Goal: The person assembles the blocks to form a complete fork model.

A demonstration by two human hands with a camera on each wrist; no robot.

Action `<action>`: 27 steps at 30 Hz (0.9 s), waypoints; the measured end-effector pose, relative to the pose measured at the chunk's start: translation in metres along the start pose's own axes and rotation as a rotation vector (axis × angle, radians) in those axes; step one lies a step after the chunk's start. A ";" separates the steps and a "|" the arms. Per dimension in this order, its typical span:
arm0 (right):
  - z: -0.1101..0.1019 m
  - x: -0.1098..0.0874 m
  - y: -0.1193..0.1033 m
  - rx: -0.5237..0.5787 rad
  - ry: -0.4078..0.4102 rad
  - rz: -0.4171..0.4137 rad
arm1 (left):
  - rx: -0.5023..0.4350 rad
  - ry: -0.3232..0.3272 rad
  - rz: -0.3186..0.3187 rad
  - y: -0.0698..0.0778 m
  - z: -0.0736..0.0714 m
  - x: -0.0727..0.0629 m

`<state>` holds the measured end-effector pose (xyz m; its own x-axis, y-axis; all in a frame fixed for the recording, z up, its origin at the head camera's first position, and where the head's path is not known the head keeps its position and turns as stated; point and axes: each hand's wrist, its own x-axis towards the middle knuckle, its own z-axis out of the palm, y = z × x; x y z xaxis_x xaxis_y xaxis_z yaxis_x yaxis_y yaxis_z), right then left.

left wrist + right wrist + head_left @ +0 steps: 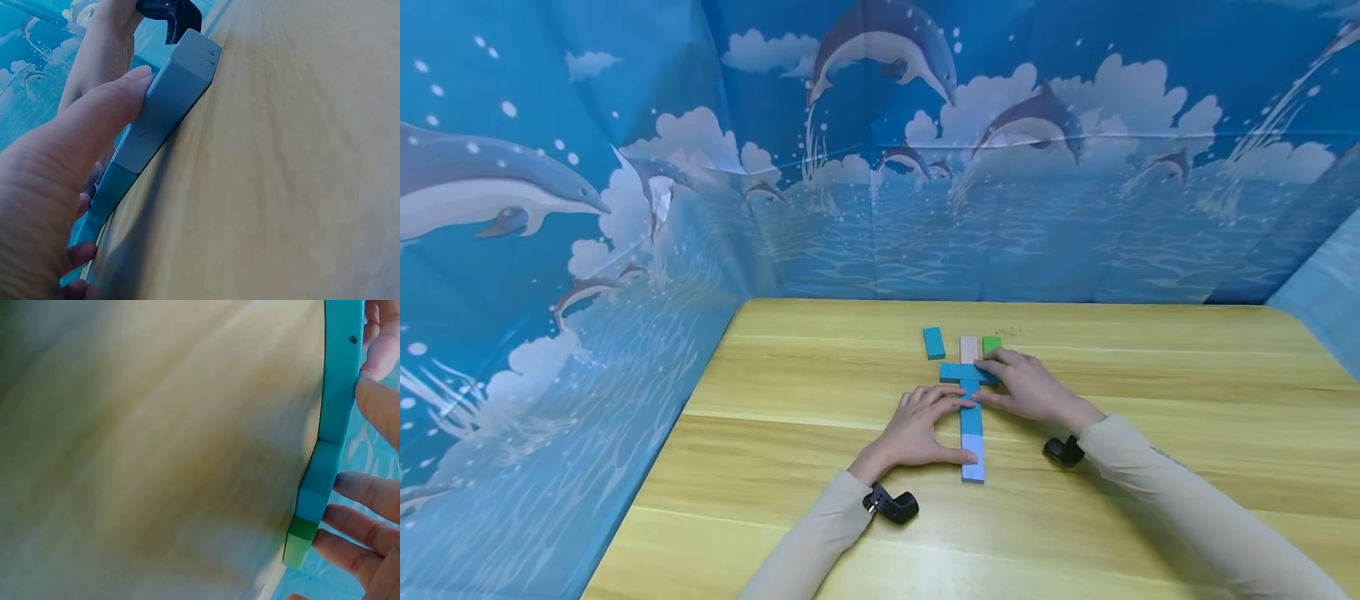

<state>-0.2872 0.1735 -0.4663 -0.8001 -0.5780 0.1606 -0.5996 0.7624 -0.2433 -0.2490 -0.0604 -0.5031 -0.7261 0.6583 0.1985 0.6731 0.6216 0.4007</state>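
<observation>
Several wooden blocks lie on the table in a cross shape. Its stem has a lavender block (pixel 973 467) nearest me and a blue block (pixel 972 421) beyond it. A second blue block (pixel 958 372) lies crosswise, with a pale pinkish block (pixel 968 349) past it. My left hand (pixel 917 429) is spread along the stem, its thumb on the lavender block and its fingertips at the blue one. The right hand (pixel 1028 387) has its thumb at the stem's blue block and extended fingers at the crosswise block and near a green block (pixel 992 343).
Apart from the cross, another blue block (pixel 933 342) lies at the back left. The wooden table (pixel 1150 350) ends at a dolphin-print curtain (pixel 1000 233) behind and on the left. Each wrist wears a black camera, such as the left one (pixel 891 504).
</observation>
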 end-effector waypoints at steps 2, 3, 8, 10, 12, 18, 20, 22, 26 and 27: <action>0.000 0.000 0.000 0.004 0.003 0.003 | 0.002 -0.003 -0.003 0.001 0.000 0.000; 0.000 0.000 0.000 0.008 0.004 0.006 | 0.000 -0.005 -0.005 0.001 0.000 0.000; 0.000 0.000 0.001 0.024 0.004 0.006 | -0.010 -0.017 -0.009 0.003 -0.001 0.000; 0.000 0.000 0.001 0.029 0.000 0.011 | -0.007 -0.021 -0.010 0.003 -0.002 0.000; -0.001 -0.001 0.000 0.032 -0.001 0.016 | -0.006 -0.022 -0.009 0.004 -0.002 0.001; -0.001 -0.001 -0.001 0.037 -0.001 0.025 | -0.019 -0.026 -0.004 0.003 -0.002 0.001; -0.001 -0.001 -0.001 0.038 0.000 0.027 | -0.027 -0.026 -0.008 0.003 -0.003 0.000; -0.002 -0.001 -0.001 0.041 0.002 0.028 | -0.029 -0.021 -0.013 0.002 -0.006 0.001; -0.002 -0.001 -0.002 0.053 -0.003 0.038 | -0.005 0.016 -0.045 -0.003 -0.017 0.004; -0.003 -0.001 -0.002 0.056 -0.005 0.041 | 0.008 0.031 -0.059 -0.005 -0.020 0.005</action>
<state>-0.2851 0.1732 -0.4635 -0.8235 -0.5485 0.1449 -0.5646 0.7677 -0.3031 -0.2589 -0.0683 -0.4856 -0.7688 0.6066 0.2025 0.6297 0.6626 0.4056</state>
